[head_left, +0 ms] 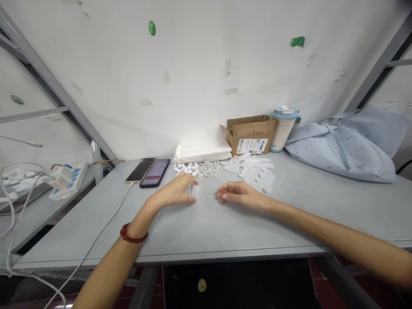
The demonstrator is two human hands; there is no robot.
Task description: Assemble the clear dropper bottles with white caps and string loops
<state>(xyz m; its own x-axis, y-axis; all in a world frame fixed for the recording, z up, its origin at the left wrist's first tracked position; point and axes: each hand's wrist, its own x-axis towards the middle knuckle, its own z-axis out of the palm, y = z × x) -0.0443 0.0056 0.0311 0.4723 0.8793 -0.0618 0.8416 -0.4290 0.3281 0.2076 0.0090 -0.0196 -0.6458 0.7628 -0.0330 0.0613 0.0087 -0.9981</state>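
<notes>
My left hand (175,189), with a red beaded bracelet (133,234) at the wrist, is closed in a wide curve around a small translucent plastic tube (192,190). Its thumb and fingertips sit on either side of the tube, just above the table. Across a gap to the right, my right hand (241,195) rests with its fingers loosely bent and slightly apart; nothing shows in them. Small white caps (186,168) lie in a pile beyond my left hand. Beside them is a heap of white looped cords (210,169). More translucent plastic tubes (255,174) lie behind my right hand.
A stack of white envelopes (204,151), an opened cardboard box (251,135) and a lidded cup (283,128) stand along the wall. Two phones (155,174) lie at left, one on a white cable (103,231). A pale blue cloth bag (341,146) occupies the right back.
</notes>
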